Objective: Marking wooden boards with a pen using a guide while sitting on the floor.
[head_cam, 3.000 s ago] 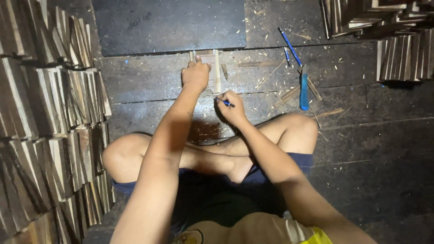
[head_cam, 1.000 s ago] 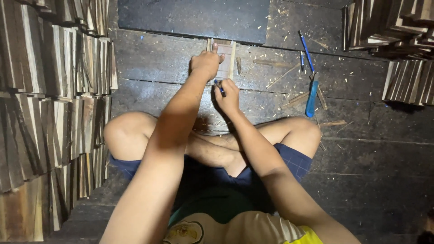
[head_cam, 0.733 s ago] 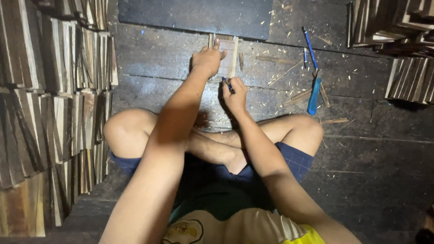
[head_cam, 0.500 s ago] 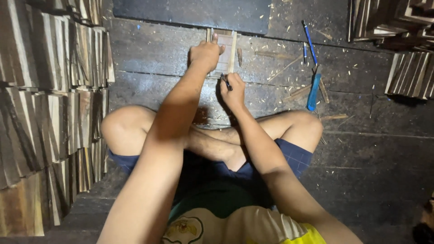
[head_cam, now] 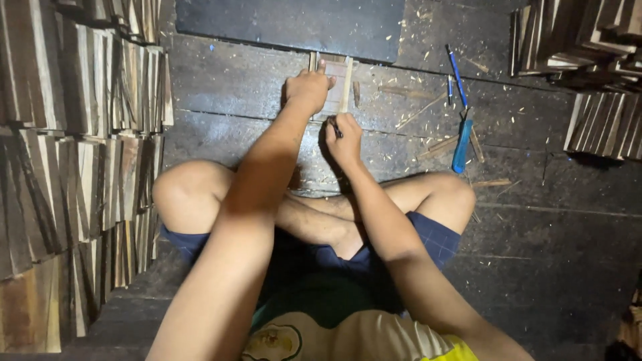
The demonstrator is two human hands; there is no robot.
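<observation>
- The wood piece (head_cam: 338, 85) lay flat on the floor (head_cam: 535, 220), right against the near edge of a dark board (head_cam: 287, 23).
- The left hand (head_cam: 306, 90) pressed down on the piece, fingers curled over its left part, thumb tip poking up at the far end.
- The right hand (head_cam: 344, 139) sat just below the piece, fingers pinched tight round a pen (head_cam: 334, 126), tip at the piece's near edge.
- The person sat cross-legged, knees out to either side, both arms stretched forward.
- A light strip ran along the piece's right side.
- Off to the right lay a blue tool (head_cam: 462, 145), with two more blue pens (head_cam: 457, 65) just beyond it and thin sticks beside it.
- Wood chips were scattered all about.
- Slats (head_cam: 73, 154) stood stacked on edge along the left; more stacks (head_cam: 588, 60) sat far right.
</observation>
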